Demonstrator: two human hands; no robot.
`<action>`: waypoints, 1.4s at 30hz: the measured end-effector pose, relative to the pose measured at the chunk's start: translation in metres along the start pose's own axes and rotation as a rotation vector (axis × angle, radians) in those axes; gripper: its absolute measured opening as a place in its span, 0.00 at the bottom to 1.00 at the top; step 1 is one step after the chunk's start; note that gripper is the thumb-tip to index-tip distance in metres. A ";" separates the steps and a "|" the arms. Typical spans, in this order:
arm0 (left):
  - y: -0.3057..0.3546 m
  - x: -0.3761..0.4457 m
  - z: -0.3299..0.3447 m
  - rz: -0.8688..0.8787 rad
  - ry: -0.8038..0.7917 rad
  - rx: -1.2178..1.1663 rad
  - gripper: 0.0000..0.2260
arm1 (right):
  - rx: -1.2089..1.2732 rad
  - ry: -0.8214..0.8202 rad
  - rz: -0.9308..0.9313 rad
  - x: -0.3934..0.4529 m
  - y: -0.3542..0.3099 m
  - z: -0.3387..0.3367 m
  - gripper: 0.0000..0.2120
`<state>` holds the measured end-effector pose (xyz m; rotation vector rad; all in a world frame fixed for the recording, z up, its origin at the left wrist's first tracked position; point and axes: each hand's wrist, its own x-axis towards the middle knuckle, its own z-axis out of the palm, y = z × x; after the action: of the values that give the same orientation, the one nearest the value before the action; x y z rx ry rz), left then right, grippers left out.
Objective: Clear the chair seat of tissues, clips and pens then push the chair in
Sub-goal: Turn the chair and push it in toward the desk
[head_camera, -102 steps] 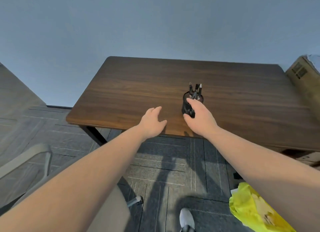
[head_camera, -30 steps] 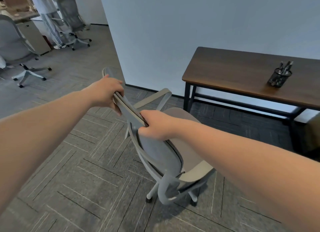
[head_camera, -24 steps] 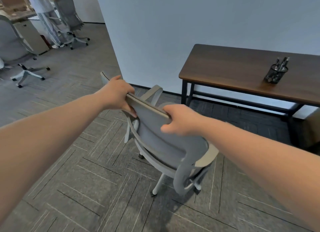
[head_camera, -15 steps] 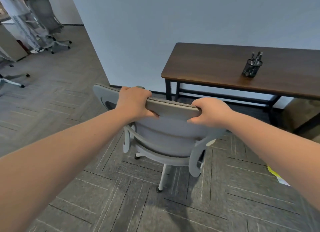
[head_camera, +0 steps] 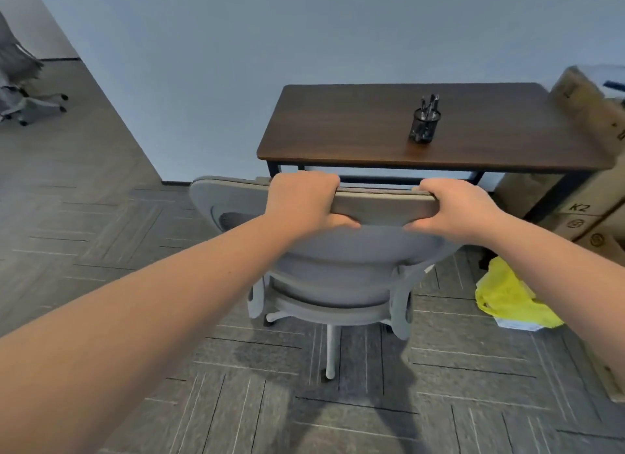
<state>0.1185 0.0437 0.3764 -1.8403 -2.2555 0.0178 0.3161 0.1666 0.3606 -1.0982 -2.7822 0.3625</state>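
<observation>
A grey office chair (head_camera: 348,260) stands on the carpet with its back toward me, facing the dark wooden desk (head_camera: 355,125). My left hand (head_camera: 304,201) grips the top edge of the backrest left of centre. My right hand (head_camera: 455,210) grips the same edge at the right end. The seat is hidden behind the backrest. A black mesh pen holder (head_camera: 424,123) with several pens stands on the desk top.
Cardboard boxes (head_camera: 581,203) are stacked right of the desk and beside its right leg. A yellow plastic bag (head_camera: 507,296) lies on the floor to the right of the chair. Another grey chair (head_camera: 20,81) stands far left. A blue-grey wall rises behind the desk.
The chair has swung round from side-on to squarely facing the desk and now sits nearer to it. Both hands have kept their grip on the backrest top throughout.
</observation>
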 end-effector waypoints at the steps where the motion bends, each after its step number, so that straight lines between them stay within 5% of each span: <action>1: 0.006 0.007 -0.001 0.017 0.004 -0.015 0.26 | -0.007 0.025 0.011 -0.001 0.009 -0.001 0.16; 9: 0.021 0.046 0.002 0.347 0.089 -0.075 0.21 | -0.033 0.043 0.075 -0.013 0.073 -0.022 0.22; 33: 0.090 0.153 0.015 0.314 0.031 -0.100 0.25 | -0.064 0.040 0.290 0.021 0.206 -0.064 0.25; 42: 0.093 0.160 0.012 0.262 0.009 -0.147 0.25 | -0.103 0.059 0.239 0.028 0.221 -0.065 0.26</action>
<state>0.1769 0.2196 0.3777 -2.1956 -2.0424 -0.1139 0.4536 0.3536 0.3648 -1.4465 -2.6497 0.2077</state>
